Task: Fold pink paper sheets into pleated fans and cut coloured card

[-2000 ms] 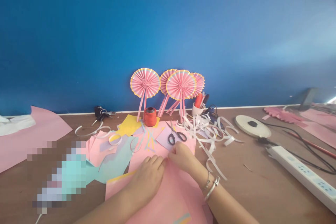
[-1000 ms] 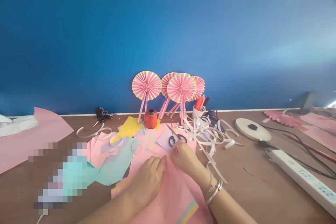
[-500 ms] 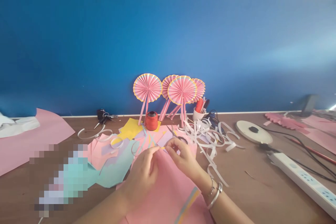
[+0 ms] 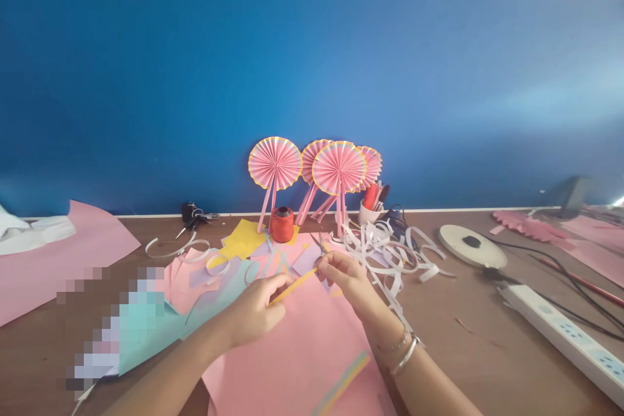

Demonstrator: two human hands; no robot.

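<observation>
A narrow yellow paper strip (image 4: pixel 298 284) stretches between my two hands, over a large pink paper sheet (image 4: pixel 287 370). My left hand (image 4: pixel 256 312) is closed on its lower left end, the fingers curled. The other end is pinched between the thumb and fingers of my right hand (image 4: pixel 344 278). Just behind my right hand lie scissors (image 4: pixel 320 244), their handles mostly hidden by it. Blue and yellow strips (image 4: pixel 344 382) rest on the sheet's near right part.
Pleated pink paper fans (image 4: pixel 275 164) lean against the blue wall, behind a red thread spool (image 4: pixel 281 226). Curled white strips (image 4: pixel 385 247) lie to the right, near a round cream lid (image 4: pixel 472 246) and a power strip (image 4: pixel 560 325). Teal paper (image 4: pixel 151 338) is at left.
My hands have moved apart, the left one down and left, so more of the yellow strip shows between them. More of the pink sheet is visible.
</observation>
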